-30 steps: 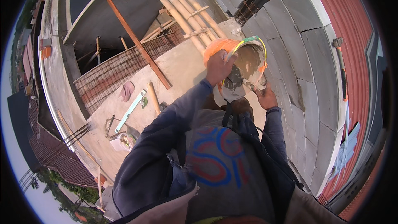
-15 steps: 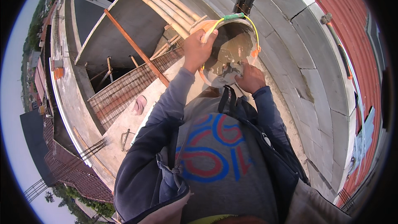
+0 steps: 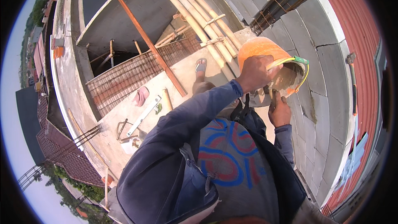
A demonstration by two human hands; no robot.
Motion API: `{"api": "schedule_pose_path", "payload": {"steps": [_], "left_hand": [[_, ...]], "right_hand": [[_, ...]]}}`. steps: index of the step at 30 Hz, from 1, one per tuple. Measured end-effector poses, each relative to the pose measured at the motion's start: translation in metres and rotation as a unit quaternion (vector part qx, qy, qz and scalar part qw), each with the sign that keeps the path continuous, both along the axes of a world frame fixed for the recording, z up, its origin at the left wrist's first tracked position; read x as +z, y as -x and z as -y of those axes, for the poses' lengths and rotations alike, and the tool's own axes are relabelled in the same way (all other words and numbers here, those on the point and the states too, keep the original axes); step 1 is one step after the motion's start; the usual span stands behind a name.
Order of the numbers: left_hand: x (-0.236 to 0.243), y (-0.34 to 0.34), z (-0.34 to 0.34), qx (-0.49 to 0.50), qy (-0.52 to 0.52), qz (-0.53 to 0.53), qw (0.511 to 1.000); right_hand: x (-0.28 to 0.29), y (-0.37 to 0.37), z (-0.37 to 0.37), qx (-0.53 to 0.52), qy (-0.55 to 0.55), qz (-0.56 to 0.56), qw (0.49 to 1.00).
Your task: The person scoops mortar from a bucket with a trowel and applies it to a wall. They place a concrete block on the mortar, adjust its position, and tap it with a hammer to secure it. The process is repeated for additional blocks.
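An orange bucket (image 3: 259, 46) with a yellow handle and green grip is tilted sideways, its mouth toward the right, showing wet grey mortar (image 3: 292, 74) inside. My left hand (image 3: 257, 72) grips its rim near the handle. At the lower part of the mouth, my right hand (image 3: 280, 110) is closed on a tool handle (image 3: 273, 94), probably a trowel's; its blade is hard to make out.
Grey block wall (image 3: 333, 91) on the right, with a rebar column (image 3: 273, 6). Bamboo poles (image 3: 209, 29) and an orange-brown board (image 3: 147, 41) extend over openings with mesh (image 3: 124, 79). A level (image 3: 143, 116), pink cloth (image 3: 141, 95) and my sandalled foot (image 3: 201, 67) are on the concrete.
The bucket's mouth has swung rightward since half a second ago, showing more of its orange side. Both hands moved right with it, and my foot has come into view.
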State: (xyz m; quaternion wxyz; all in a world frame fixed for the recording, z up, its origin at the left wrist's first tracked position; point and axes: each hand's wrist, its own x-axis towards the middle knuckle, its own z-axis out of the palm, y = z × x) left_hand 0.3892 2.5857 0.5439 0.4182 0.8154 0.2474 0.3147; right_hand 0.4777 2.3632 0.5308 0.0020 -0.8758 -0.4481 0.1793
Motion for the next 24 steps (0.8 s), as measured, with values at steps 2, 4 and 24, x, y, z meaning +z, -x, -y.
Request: {"api": "schedule_pose_path", "payload": {"steps": [2,4,24], "left_hand": [[-0.008,-0.003,-0.016,-0.012,0.057,0.053,0.997],[-0.006,-0.001,-0.043,-0.038,0.079,0.077,0.993],[0.107,0.019,-0.334,-0.123,0.021,0.028,0.992]], "right_hand": [[-0.008,0.004,-0.011,-0.057,-0.086,0.06,0.993],[-0.02,0.012,-0.036,-0.092,-0.055,0.073,0.992],[0.044,0.089,-0.323,-0.149,-0.05,0.084,0.984]]}}
